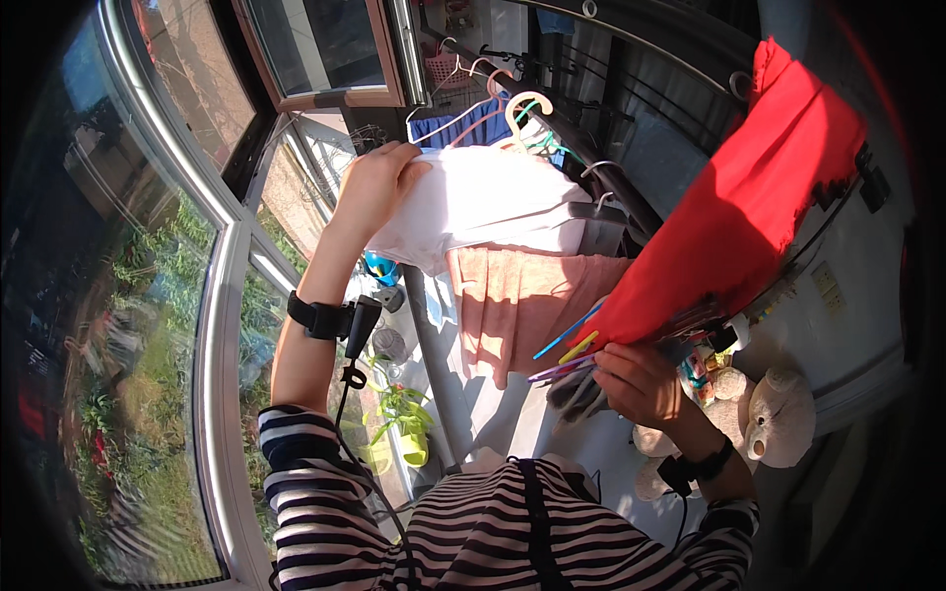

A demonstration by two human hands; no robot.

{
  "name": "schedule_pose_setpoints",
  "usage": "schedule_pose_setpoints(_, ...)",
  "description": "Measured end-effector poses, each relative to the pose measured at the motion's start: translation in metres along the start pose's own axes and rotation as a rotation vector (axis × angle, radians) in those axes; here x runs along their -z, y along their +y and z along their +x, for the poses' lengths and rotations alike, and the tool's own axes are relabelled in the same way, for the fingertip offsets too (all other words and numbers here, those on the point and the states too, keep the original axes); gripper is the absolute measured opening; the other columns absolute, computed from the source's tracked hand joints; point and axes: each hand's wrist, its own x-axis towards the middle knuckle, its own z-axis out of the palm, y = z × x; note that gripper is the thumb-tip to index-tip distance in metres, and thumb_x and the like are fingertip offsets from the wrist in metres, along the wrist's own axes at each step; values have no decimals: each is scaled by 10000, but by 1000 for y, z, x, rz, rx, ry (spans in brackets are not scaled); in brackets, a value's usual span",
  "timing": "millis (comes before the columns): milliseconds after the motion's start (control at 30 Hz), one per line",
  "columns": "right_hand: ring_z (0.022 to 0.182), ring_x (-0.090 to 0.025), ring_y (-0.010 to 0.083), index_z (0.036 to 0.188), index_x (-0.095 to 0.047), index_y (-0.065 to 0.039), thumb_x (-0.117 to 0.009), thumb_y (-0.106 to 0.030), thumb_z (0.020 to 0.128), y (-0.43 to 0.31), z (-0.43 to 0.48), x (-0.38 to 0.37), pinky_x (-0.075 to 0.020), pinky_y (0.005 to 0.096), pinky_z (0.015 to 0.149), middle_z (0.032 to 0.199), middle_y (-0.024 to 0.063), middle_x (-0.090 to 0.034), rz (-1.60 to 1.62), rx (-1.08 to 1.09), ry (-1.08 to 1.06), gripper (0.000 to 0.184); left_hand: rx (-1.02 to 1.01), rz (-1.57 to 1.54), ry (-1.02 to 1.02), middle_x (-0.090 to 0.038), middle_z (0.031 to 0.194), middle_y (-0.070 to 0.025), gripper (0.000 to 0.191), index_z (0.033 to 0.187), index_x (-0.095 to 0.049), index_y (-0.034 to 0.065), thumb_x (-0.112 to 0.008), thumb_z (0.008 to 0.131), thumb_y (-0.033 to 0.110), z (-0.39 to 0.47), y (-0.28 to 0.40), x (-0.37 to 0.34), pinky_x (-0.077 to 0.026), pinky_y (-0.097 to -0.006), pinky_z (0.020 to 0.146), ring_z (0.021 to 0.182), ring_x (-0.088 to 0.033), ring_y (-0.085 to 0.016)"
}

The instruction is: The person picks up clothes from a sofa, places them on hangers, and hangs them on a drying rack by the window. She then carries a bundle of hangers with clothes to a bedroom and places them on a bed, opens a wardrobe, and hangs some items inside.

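Observation:
My left hand [380,188] pinches the upper left edge of a white garment [480,192] that hangs beside the black rail [576,140]. Behind my left hand's garment, a cream plastic hanger hook [526,107] stands up near the rail. A pink cloth [532,303] hangs below and nearer to me. My right hand [639,384] is closed on thin coloured items, blue, yellow and purple, that look like hanger ends or sticks [569,354]; their full shape is hidden. A red cloth [739,192] stretches from beside my right hand to the upper right; whether my fingers hold it, I cannot tell.
A large window [229,318] runs along the left. More hangers and a blue garment [458,129] hang farther along the rail. A green-potted plant [414,447] stands at the lower left, by the window. A teddy bear [783,421] sits at the right, beyond my right hand.

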Motion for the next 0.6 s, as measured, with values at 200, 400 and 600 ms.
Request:
schedule_pose_setpoints(200,995,-633,283,1026,-609,-58,-669,-43,697,-7,2,5,-533,381,789,1081,114,-645,-63,-62,-18,335,-37,-138,38,-641,904,-165,229,981,-640,38,-619,897,250,18,9,-82,-485,-408,695,816,-626,-359)
schedule_pose_setpoints(400,958,-632,270,1006,-640,-55,-664,-51,678,-10,7,5,-539,374,773,1049,108,-646,-141,-106,-21,330,70,-400,-120,-608,819,-187,195,934,-627,23,-653,863,202,15,15,-122,-482,-419,684,769,-608,-374)
schedule_pose_setpoints(600,983,-624,233,1050,-640,-68,-650,-99,700,-4,1,5,-528,349,776,1094,81,-626,-126,-54,-23,352,-80,-375,291,-638,874,-121,220,986,-641,30,-651,870,217,13,33,-118,-466,-407,760,855,-610,-327)
